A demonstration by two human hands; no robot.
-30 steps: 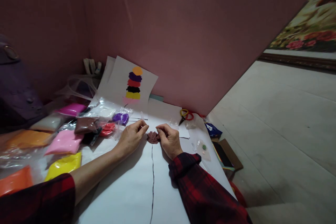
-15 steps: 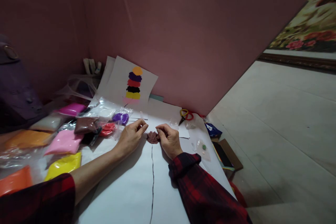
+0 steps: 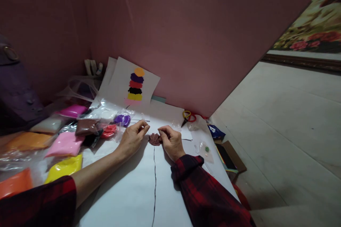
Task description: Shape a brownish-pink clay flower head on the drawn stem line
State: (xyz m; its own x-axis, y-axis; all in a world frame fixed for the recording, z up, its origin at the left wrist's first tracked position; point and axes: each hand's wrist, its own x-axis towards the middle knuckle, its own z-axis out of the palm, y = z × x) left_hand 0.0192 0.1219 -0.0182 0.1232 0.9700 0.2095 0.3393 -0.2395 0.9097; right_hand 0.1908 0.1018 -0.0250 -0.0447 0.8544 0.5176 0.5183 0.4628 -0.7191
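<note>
A small brown clay piece (image 3: pixel 154 139) with a ridged, petal-like surface lies on white paper (image 3: pixel 128 191), at the top of a thin dark line (image 3: pixel 155 177). My left hand (image 3: pixel 134 135) is just left of it, thumb and fingertips pinched together; whatever is between them is too small to make out. On the other side, my right hand (image 3: pixel 172 141) is closed in a pinch, its lower fingers close against the brown piece's right edge. What it holds, if anything, is hidden.
Bags of coloured clay, such as a pink bag (image 3: pixel 65 144) and a yellow bag (image 3: pixel 64 167), crowd the left. A sheet with stacked colour bands (image 3: pixel 151 81) leans on the pink wall. Scissors (image 3: pixel 187 116) lie behind my right hand. The table's right edge drops to a tiled area.
Almost nothing differs. Both hands keep their pinched pose beside the brown clay piece, with at most a very slight shift of the left fingertips.
</note>
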